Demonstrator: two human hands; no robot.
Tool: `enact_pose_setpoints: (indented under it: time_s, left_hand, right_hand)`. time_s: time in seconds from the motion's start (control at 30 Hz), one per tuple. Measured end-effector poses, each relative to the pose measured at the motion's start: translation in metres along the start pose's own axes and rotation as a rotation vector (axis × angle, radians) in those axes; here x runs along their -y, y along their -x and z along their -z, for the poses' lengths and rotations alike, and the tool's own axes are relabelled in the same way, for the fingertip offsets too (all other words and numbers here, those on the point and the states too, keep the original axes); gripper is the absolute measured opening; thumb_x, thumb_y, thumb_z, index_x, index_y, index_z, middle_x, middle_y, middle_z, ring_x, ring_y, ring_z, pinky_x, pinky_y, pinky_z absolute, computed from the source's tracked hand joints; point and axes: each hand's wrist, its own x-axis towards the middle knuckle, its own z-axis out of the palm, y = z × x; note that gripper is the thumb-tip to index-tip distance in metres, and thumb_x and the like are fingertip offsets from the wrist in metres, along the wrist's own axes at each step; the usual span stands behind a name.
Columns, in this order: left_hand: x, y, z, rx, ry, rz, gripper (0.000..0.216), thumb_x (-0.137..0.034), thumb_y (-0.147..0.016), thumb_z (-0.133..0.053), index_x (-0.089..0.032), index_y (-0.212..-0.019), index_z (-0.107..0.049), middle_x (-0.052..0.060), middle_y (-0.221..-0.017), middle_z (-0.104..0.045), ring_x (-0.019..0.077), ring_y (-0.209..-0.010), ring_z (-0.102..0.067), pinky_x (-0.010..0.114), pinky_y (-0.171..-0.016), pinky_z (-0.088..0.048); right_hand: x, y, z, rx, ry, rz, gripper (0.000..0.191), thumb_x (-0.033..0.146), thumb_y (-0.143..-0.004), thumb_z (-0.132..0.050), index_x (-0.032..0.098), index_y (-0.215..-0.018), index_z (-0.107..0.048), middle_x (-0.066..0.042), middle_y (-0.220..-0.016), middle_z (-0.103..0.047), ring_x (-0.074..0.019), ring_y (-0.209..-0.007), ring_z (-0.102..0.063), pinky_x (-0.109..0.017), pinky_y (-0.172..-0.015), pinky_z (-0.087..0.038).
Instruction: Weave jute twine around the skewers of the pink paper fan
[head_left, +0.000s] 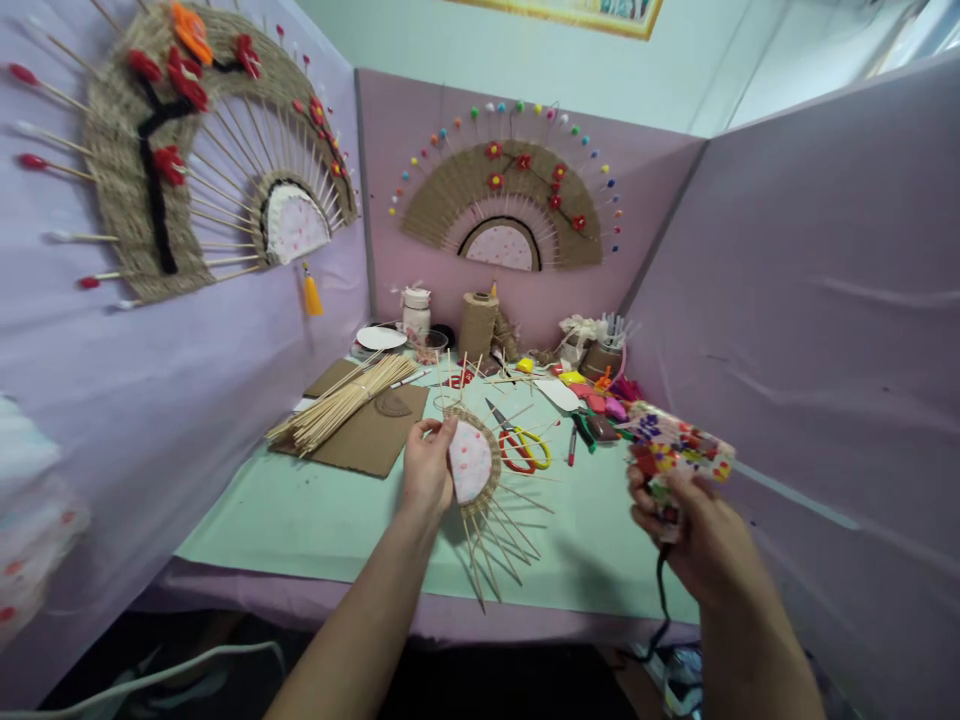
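Observation:
Between the thumb and fingers of my left hand (429, 465) is a half-round fan piece (471, 462), white with pink spots and edged with twine. Thin bamboo sticks fan out from its curved edge, to the top, right and bottom. My right hand (694, 525) is wrapped around the handle of a hot glue gun (679, 440) covered in colourful flower-patterned wrapping, held to the right above the table; a dark cord hangs from it. Scissors (517, 448) with red and yellow handles lie just behind the fan piece.
A bundle of bamboo sticks (352, 400) rests on brown cardboard (375, 440) at left. Twine spool (478, 325), white jar (416, 315) and coloured pipe cleaners (607, 400) stand or lie at the back. Finished fans hang on the left wall (116, 150) and back wall (442, 190).

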Motion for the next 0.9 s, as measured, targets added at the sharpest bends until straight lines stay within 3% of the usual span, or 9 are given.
enact_pose_setpoints:
  time_s: [0.13,0.3,0.67,0.9]
  left_hand:
    - [0.002,0.005,-0.004,0.032,0.004,-0.028,0.043,-0.032,-0.051,-0.081,-0.017,-0.074,-0.048,-0.005,-0.062,-0.055,0.0079,-0.057,-0.054,0.021,-0.059,-0.043]
    - [0.002,0.012,-0.009,0.070,0.003,-0.072,0.037,-0.031,-0.056,-0.078,-0.017,-0.073,-0.048,-0.005,-0.063,-0.056,0.0081,-0.058,-0.053,0.021,-0.059,-0.042]
    - [0.001,0.025,-0.013,0.110,0.007,-0.092,0.033,-0.027,-0.061,-0.076,-0.017,-0.075,-0.048,-0.003,-0.070,-0.057,0.0082,-0.063,-0.054,0.021,-0.062,-0.042]
    - [0.001,0.036,-0.017,0.139,-0.023,-0.083,0.032,-0.025,-0.061,-0.075,-0.018,-0.075,-0.048,-0.002,-0.075,-0.057,0.0090,-0.066,-0.054,0.022,-0.064,-0.042]
  right_hand:
    - [-0.019,0.015,-0.047,0.249,0.025,-0.176,0.032,0.042,-0.069,-0.068,0.015,-0.082,-0.057,-0.001,-0.067,-0.052,-0.0066,-0.050,-0.038,-0.016,-0.037,-0.023]
    - [-0.036,0.009,-0.080,0.366,0.122,-0.220,0.036,0.048,-0.072,-0.064,0.015,-0.078,-0.054,-0.001,-0.071,-0.050,-0.0083,-0.057,-0.041,-0.017,-0.041,-0.030]
    - [-0.028,0.004,-0.093,0.415,0.223,-0.156,0.039,0.053,-0.074,-0.057,0.015,-0.079,-0.051,0.000,-0.067,-0.048,-0.0082,-0.054,-0.039,-0.017,-0.038,-0.029]
    - [-0.018,0.004,-0.084,0.472,0.384,-0.123,0.038,0.054,-0.081,-0.047,0.016,-0.072,-0.050,0.004,-0.054,-0.043,-0.0060,-0.041,-0.035,-0.019,-0.036,-0.030]
